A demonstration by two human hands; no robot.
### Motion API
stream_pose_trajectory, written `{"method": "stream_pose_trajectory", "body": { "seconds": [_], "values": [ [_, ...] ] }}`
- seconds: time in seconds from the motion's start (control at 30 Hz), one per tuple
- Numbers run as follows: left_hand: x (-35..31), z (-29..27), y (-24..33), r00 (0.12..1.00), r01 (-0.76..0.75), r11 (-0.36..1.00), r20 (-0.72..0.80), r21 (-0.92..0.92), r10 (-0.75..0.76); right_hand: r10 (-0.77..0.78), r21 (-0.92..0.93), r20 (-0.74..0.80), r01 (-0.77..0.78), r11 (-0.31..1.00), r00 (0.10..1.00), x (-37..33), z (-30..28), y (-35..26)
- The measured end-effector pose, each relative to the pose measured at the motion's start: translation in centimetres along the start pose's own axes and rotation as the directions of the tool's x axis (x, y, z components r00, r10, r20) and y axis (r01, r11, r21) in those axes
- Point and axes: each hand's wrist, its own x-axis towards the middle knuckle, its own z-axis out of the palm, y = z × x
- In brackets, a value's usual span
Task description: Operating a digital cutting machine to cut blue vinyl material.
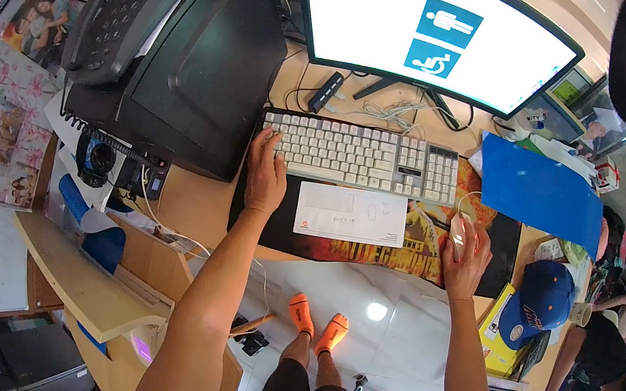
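My left hand (265, 174) rests at the left end of a white keyboard (344, 153), its fingers stretched out over the keys and holding nothing. My right hand (466, 261) is curled over a pale computer mouse (462, 226) on a dark printed mouse mat (369, 258). Between my hands, just below the keyboard, lies a white envelope or sheet (325, 222) with small handwriting and drawn shapes. Behind the keyboard a monitor (358, 14) shows two blue pictograms, a standing figure and a wheelchair figure, both turned sideways.
At left stand a black computer case (208, 81) and a telephone (124, 18). A blue folder (543, 191), a blue cap (547, 294) and a yellow booklet (498, 335) lie at right. Cables and a USB hub (326, 92) sit beneath the monitor. Another person (599, 355) is at far right.
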Motion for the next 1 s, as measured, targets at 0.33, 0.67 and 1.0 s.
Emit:
{"method": "stream_pose_trajectory", "body": {
  "seconds": [0.33,0.67,1.0],
  "values": [
    [0.0,-0.01,-0.1,0.998,-0.047,0.998,-0.034,0.042,0.048,0.028,0.052,0.018,-0.029,0.998,0.999,-0.08,-0.13,-0.36],
    [0.11,0.01,-0.56,0.998,-0.057,0.993,0.009,0.107,0.057,-0.02,0.028,-0.033,0.021,0.999,0.999,0.03,-0.12,-0.17],
    [0.04,0.33,-0.32,0.999,0.013,0.998,-0.032,0.061,-0.012,0.004,0.026,-0.014,-0.003,1.0,1.0,-0.1,0.02,-0.06]
  ]
}}
